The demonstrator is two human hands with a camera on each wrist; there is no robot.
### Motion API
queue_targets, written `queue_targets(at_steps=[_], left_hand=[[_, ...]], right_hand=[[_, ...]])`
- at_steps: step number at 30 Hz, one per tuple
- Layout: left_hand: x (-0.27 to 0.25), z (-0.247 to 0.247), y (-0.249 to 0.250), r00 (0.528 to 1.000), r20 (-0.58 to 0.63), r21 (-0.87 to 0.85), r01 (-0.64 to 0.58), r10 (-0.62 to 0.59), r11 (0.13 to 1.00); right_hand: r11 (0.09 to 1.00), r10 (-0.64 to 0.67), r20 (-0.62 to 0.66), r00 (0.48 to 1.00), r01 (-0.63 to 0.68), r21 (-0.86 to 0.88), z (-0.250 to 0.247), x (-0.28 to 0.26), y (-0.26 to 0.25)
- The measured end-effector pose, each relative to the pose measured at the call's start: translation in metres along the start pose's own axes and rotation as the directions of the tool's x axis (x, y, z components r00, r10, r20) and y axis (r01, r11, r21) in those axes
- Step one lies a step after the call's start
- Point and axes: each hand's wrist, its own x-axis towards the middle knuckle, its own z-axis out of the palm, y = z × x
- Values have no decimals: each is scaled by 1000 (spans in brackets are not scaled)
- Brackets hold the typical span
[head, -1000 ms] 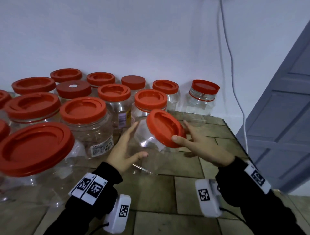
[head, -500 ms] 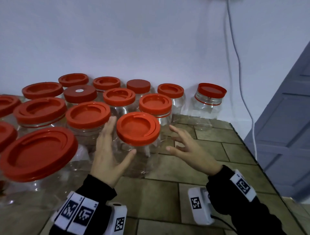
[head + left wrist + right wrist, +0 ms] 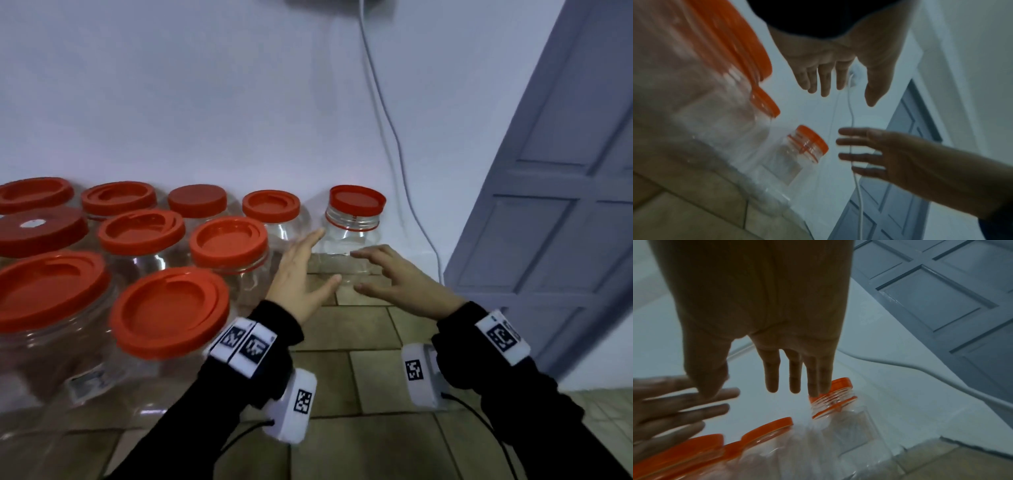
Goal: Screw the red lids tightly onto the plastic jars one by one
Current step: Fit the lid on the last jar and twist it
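A small clear plastic jar (image 3: 349,243) stands by the wall at the right end of the row, its red lid (image 3: 357,198) sitting high with the neck thread showing below it. My left hand (image 3: 301,270) is open just left of this jar, fingers stretched toward it. My right hand (image 3: 387,274) is open in front of it on the right, fingers spread. Neither hand touches the jar. In the left wrist view the jar (image 3: 797,155) lies beyond both open hands. In the right wrist view my fingers hang in front of the jar's neck (image 3: 832,400).
Several clear jars with red lids (image 3: 171,308) crowd the left half of the tiled table (image 3: 342,377). A white cable (image 3: 387,113) runs down the wall behind the small jar. A grey-blue door (image 3: 555,192) stands at the right, past the table edge.
I set the capped jar upright among the others and let go of it. Both empty hands then moved right and away from me, toward the small jar by the wall.
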Motion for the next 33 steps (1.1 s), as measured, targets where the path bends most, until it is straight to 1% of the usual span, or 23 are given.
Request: queue_targets(at_steps=[2,4,7,8,10,12,14,17,20,21,23,25,27,28,29,31,32,33], left_hand=[[33,25,-13,994,24,-27,111,-111,993],[64,53,-27,976,19,-61,218,-217,974],[88,85,-52,921,-25,-95,384,-388,918],[94,95,-61,903,-36,-106,422,-428,900],[102,109,-77,881,-73,-146,455,-468,878],[112,115,-93,875,-113,-216,440,-470,872],[123,118,-106,881,-138,-296,399,-452,868],[131,116,-111,896,-110,-412,352,-429,840],[118,115,-105,906,-72,-340,371,-417,864],[111,114,-102,911,-68,-343,361,-406,867],[91,112,-93,920,-71,-363,337,-386,869],[69,108,-81,921,-73,-371,331,-382,868],[46,100,-68,931,-72,-391,304,-358,869],[35,94,-61,941,-67,-403,278,-331,872],[24,88,-53,954,-63,-419,241,-293,875],[1,74,-41,972,-49,-430,186,-228,884],[-10,68,-36,976,-46,-413,177,-215,893],[-21,62,-32,977,-46,-382,177,-210,907]], right_hand=[[1000,-15,-79,997,13,-25,-11,22,16],[999,-16,-165,986,9,-44,-20,47,34],[998,-4,-304,953,-17,-67,-20,72,57],[998,-7,-335,942,-14,-61,-18,79,65],[997,-15,-352,936,-11,-70,-13,89,82],[992,-29,-342,939,-14,-125,-9,98,96],[982,-64,-363,930,-6,-188,-8,105,105],[962,-162,-449,879,40,-269,-5,107,107],[932,-290,-502,815,122,-340,0,92,99],[921,-322,-510,798,139,-363,2,85,95],[909,-354,-506,787,161,-385,3,70,86],[915,-361,-502,786,195,-353,1,54,78],[921,-380,-527,760,257,-293,-4,35,67],[923,-383,-564,732,293,-248,-8,26,61],[924,-377,-617,691,322,-204,-13,16,52],[933,-316,-743,589,336,-130,-25,-1,36],[943,-251,-791,558,325,-70,-31,-7,29],[947,-158,-808,568,319,38,-36,-11,25]])
